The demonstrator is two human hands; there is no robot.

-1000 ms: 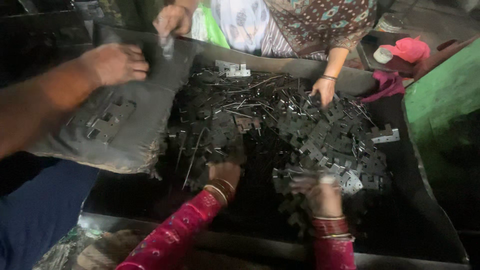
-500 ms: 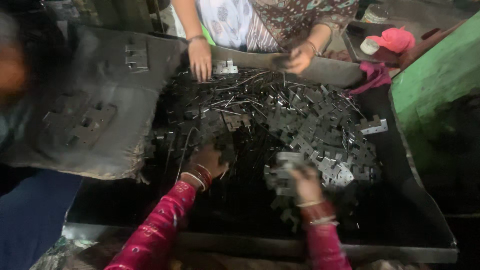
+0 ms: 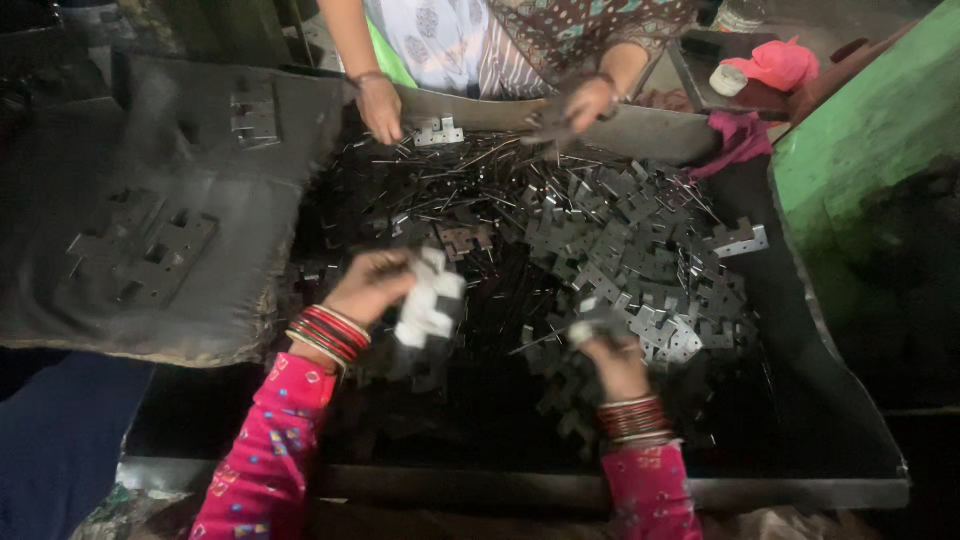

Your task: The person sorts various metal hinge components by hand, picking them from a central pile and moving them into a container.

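Your left hand (image 3: 375,285) pinches a pale notched metal plate (image 3: 430,305) above the dark tray (image 3: 800,470), while your right hand (image 3: 612,362) closes on another stamped plate (image 3: 598,322) from the pile.

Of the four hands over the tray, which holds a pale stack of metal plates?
The wearer's left hand: it grips a pale stack of plates; the others touch only dark pieces.

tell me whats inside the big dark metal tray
The tray holds a heap of notched metal plates and thin rods. The left hand grips a pale plate; the right hand reaches into the heap. The tray floor beneath the heap is hidden.
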